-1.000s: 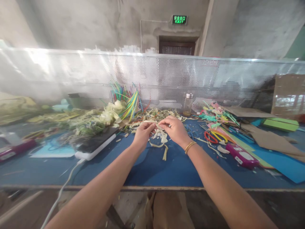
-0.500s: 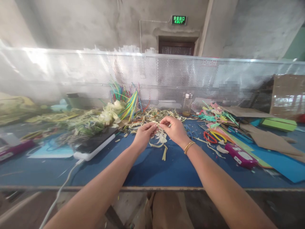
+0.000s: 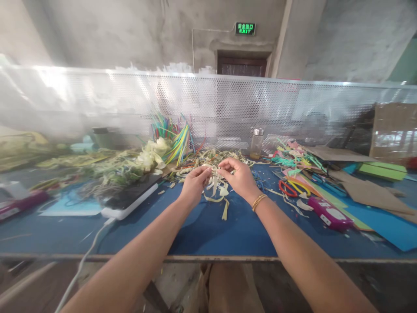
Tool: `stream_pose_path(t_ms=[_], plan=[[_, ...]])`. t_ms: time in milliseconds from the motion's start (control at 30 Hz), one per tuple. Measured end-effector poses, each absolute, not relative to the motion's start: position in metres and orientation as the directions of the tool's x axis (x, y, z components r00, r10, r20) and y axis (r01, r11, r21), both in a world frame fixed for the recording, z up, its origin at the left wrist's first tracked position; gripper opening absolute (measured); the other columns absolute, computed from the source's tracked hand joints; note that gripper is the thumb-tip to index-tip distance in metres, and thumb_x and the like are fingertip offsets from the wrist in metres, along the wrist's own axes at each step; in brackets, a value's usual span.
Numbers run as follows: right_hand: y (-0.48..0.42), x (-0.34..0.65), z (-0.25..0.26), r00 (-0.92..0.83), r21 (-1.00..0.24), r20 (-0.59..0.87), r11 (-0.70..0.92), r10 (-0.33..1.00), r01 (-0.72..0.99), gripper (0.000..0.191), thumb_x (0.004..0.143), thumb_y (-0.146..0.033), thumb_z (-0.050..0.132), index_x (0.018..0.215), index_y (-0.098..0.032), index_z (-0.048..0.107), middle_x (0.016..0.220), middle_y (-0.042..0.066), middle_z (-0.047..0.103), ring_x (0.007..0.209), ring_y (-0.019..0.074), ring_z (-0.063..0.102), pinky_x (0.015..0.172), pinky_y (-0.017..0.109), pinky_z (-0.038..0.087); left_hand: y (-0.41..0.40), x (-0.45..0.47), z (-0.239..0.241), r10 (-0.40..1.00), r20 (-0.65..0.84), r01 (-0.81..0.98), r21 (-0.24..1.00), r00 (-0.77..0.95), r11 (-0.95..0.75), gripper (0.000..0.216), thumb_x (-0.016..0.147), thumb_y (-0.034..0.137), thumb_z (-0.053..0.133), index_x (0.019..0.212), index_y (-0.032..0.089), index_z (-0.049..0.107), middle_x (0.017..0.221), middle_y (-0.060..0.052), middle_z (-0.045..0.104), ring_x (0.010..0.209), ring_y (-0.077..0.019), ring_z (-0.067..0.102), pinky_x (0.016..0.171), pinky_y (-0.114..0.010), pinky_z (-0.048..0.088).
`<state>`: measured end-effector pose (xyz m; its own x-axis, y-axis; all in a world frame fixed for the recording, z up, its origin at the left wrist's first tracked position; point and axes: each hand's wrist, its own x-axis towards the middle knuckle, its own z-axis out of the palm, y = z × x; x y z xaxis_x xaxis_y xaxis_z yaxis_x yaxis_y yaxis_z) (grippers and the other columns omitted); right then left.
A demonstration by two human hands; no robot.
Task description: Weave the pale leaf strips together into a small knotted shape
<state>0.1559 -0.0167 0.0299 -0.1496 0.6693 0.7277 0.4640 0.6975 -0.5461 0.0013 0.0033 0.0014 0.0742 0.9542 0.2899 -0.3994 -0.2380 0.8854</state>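
Note:
My left hand (image 3: 194,184) is closed in a pinch on a thin pale strip (image 3: 215,184), which spans the small gap between my hands and hangs down below them. My right hand (image 3: 237,176), with a gold bracelet (image 3: 259,202) at the wrist, pinches the strip's other side, fingers curled. Whether the strip is paper or fabric I cannot tell. Under and beyond the hands, a heap of pale cream and greenish strips (image 3: 224,155) lies on the blue table (image 3: 221,237). One loose cream strip (image 3: 224,211) dangles or lies just below the hands.
At right lie red-and-yellow-handled scissors (image 3: 287,188), a purple case (image 3: 329,213), coloured sheets (image 3: 381,224) and cardboard (image 3: 374,191). A glass bottle (image 3: 256,144) stands at the back. To the left, a black-and-white device (image 3: 130,202) with a white cable sits beside bundled coloured stems (image 3: 179,143).
My left hand has shifted slightly left, so the gap between the fingertips is wider and more of the strip shows. My right hand stays almost in place.

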Motion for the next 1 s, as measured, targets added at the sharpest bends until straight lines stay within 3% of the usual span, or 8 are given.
stream_pose_path(t_ms=[200, 400, 1000], plan=[[-0.0156, 0.1586, 0.0301, -0.193, -0.450, 0.769, 0.731, 0.609, 0.514, 0.007, 0.082, -0.029, 0.060, 0.079, -0.023, 0.064, 0.076, -0.001, 0.066, 0.073, 0.0119, 0.059, 0.072, 0.027, 0.046, 0.0043, -0.0012, 0.0025, 0.972, 0.213, -0.482, 0.865, 0.095, -0.143, 0.029, 0.059, 0.035, 0.078, 0.068, 0.013, 0.061, 0.059, 0.004, 0.048, 0.048, -0.0025, 0.038, 0.044, -0.015, 0.028], [-0.0152, 0.1576, 0.0298, -0.210, -0.366, 0.795, 0.726, 0.569, 0.583, 0.007, 0.080, -0.028, 0.062, 0.077, -0.023, 0.067, 0.075, 0.000, 0.064, 0.075, 0.0134, 0.058, 0.073, 0.028, 0.044, 0.0005, -0.0007, 0.0028, 0.963, 0.203, -0.422, 0.899, 0.176, -0.113, 0.030, 0.062, 0.037, 0.076, 0.068, 0.013, 0.059, 0.060, 0.003, 0.048, 0.049, -0.0029, 0.038, 0.043, -0.015, 0.027], [-0.0181, 0.1560, 0.0315, -0.109, -0.563, 0.707, 0.650, 0.698, 0.511, 0.008, 0.078, -0.027, 0.061, 0.076, -0.020, 0.063, 0.073, 0.001, 0.066, 0.069, 0.0129, 0.060, 0.068, 0.027, 0.047, -0.0037, 0.0008, 0.0012, 0.916, 0.332, -0.329, 0.911, 0.225, -0.249, 0.024, 0.066, 0.035, 0.074, 0.080, 0.016, 0.067, 0.067, 0.001, 0.055, 0.057, -0.0069, 0.045, 0.055, -0.020, 0.036]])
